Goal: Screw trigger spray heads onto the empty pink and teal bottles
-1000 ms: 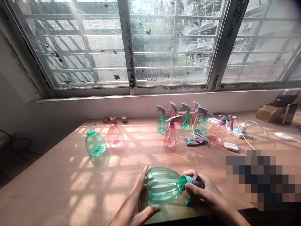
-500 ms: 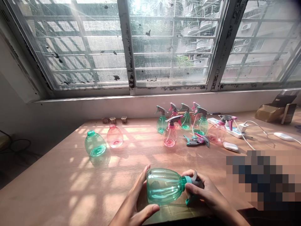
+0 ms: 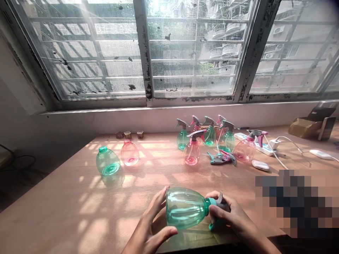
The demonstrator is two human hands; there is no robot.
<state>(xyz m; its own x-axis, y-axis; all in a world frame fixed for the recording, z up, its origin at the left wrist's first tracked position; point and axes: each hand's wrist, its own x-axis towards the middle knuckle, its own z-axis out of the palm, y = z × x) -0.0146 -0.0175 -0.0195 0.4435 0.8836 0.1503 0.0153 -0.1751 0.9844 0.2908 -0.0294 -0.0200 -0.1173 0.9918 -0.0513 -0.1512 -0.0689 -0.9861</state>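
Note:
A green see-through spray bottle (image 3: 185, 208) lies sideways in the air above the front of the table, its base pointing left. My right hand (image 3: 227, 215) is closed around its grey and green spray head (image 3: 221, 203) at the collar. My left hand (image 3: 150, 224) is around the base end, thumb and fingers spread apart, loosely cupping it; firm contact cannot be made out. Left of centre stand a green bottle (image 3: 108, 162) and a pink bottle (image 3: 130, 153), both without spray heads.
Several pink and green spray bottles (image 3: 191, 151) with heads stand at the back. Loose spray heads (image 3: 221, 158) lie beside them. At right are a power strip (image 3: 265, 148) with cables, a white device (image 3: 260, 165), a cardboard box (image 3: 304, 127) and a blurred patch. Small blocks (image 3: 127, 135) sit near the wall.
My left hand has loosened slightly, its thumb and fingers a little farther from the bottle's base. My right hand keeps its hold on the spray head.

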